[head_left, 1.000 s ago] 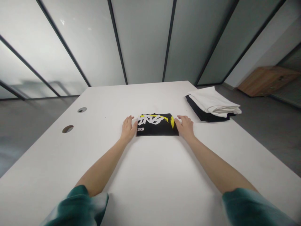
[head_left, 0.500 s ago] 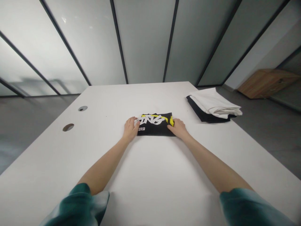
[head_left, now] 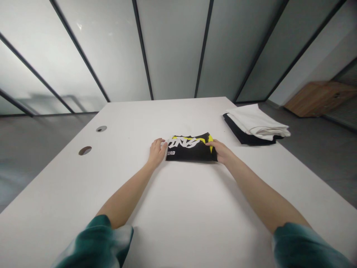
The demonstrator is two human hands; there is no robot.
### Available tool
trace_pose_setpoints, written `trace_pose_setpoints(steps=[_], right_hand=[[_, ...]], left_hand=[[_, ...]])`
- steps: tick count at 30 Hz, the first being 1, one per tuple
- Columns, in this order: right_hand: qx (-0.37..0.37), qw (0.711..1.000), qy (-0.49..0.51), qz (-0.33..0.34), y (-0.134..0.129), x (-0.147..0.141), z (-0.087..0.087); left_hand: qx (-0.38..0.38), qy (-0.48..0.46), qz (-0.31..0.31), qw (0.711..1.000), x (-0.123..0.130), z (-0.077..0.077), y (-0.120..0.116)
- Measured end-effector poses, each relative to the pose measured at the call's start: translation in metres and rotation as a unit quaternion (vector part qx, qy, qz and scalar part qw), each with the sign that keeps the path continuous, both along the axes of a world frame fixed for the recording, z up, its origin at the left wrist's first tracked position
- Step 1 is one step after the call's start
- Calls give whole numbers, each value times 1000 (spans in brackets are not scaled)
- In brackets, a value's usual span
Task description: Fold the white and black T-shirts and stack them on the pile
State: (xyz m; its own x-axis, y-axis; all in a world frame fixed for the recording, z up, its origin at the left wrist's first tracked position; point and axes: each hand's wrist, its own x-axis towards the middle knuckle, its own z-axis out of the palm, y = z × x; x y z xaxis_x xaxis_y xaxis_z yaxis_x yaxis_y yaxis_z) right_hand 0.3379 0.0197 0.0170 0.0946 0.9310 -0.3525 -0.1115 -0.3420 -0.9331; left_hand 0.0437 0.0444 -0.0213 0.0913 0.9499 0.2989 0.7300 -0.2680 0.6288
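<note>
A folded black cloth [head_left: 192, 152] with white lettering and yellow marks lies on the white table [head_left: 178, 208] in front of me. My left hand [head_left: 157, 152] rests at its left end, thumb against the cloth's edge and fingers curled. At the right end my right hand [head_left: 221, 150] pinches the cloth, thumb on top and the other fingers partly hidden beneath. That right end looks slightly raised.
A stack of folded cloths, a white one [head_left: 256, 121] over a black one [head_left: 240, 133], lies at the table's right edge. Two round holes [head_left: 85, 150] are at the left. Frosted glass panels [head_left: 173, 48] stand behind; a wooden cabinet [head_left: 318, 98] is far right.
My right hand has moved to the right with the cloth's right end, and the black cloth now reaches wider. My left hand has stayed at the left end.
</note>
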Motion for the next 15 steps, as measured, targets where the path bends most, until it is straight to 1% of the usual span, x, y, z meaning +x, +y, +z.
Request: trace_pose_setpoints(steps=[1, 3, 7, 8, 9, 10, 11, 13, 15], right_hand=[[5, 1000, -4, 1, -1, 0, 1], [7, 999, -23, 24, -5, 1, 2], [-4, 990, -44, 135, -15, 0, 8], [0, 987, -45, 156, -18, -1, 12], [6, 986, -44, 162, -20, 0, 16], [14, 987, -42, 153, -23, 1, 22], [23, 991, -40, 128, -25, 4, 29], [56, 997, -23, 44, -29, 14, 47], [110, 993, -4, -52, -30, 33, 66]], left_hand=[[-1, -3, 1, 1000, 0, 0, 0], [-4, -7, -1, 1000, 1, 1, 0], [-3, -8, -5, 1000, 2, 3, 0], [-2, -10, -6, 1000, 2, 3, 0], [0, -13, -6, 1000, 2, 2, 1], [0, -17, -6, 1000, 2, 1, 2], [0, -24, -6, 1000, 2, 0, 3], [-1, -39, -9, 999, 1, -2, 5], [-1, -52, -14, 999, 0, -5, 7]])
